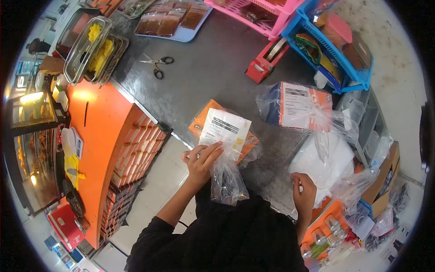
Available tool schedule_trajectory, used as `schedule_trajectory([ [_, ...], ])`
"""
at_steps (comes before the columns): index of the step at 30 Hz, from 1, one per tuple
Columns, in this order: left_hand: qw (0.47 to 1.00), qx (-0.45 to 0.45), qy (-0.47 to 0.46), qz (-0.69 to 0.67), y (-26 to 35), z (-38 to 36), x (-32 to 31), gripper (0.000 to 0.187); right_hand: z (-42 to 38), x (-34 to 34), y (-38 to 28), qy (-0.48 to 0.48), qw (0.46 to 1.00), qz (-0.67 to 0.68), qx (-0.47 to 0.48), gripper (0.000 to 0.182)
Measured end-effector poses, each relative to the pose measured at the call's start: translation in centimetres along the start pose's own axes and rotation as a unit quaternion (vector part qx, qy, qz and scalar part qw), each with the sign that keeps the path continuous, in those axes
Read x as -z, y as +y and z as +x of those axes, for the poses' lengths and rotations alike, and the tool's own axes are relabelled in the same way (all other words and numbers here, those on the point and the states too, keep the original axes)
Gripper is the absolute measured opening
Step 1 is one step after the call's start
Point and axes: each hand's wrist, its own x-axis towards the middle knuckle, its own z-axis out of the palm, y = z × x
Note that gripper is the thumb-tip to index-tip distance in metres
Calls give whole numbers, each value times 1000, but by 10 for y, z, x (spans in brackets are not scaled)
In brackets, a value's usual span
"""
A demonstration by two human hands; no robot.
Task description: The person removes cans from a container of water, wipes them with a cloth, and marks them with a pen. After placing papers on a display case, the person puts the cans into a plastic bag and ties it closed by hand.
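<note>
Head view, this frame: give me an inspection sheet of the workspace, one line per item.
Surface: dark grey worktop, worn and scuffed.
Job's things: orange box with a white printed label, inside a clear plastic bag; a second labelled orange and blue box in a clear bag.
Clutter: black-handled scissors, red tape dispenser, pink basket, blue basket, stack of clear plastic bags.
Grippers: left hand pinches the first box's bag; right hand rests at the edge of the stack of bags.
Cables: nothing seen.
Surroundings: orange counter, metal trays of yellow food.
</note>
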Motion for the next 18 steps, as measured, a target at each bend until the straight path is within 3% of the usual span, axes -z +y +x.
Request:
schedule_trajectory([
  [6,993,92,60,-46,13,0,-1,30,0,-4,-2,6,999,-31,37,14],
  [8,998,47,-46,1,8,5,2,27,-1,-7,0,-12,999,-31,2,14],
  [9,998,38,-44,-11,5,6,0,27,2,-6,-1,-1,999,-38,-6,14],
  [11,998,47,-28,-18,2,1,-6,23,14,-3,-2,6,993,13,-117,14],
  [12,998,39,-29,-31,1,1,-8,23,26,1,5,33,982,42,-180,24],
  [14,996,58,-19,-72,-2,1,-10,21,53,4,32,160,979,-88,-92,42],
  [16,995,45,-14,-87,-6,2,-12,21,83,13,28,230,965,-121,45,68],
  [18,996,33,-9,-87,-7,1,-13,22,113,26,11,148,968,-124,161,85],
])
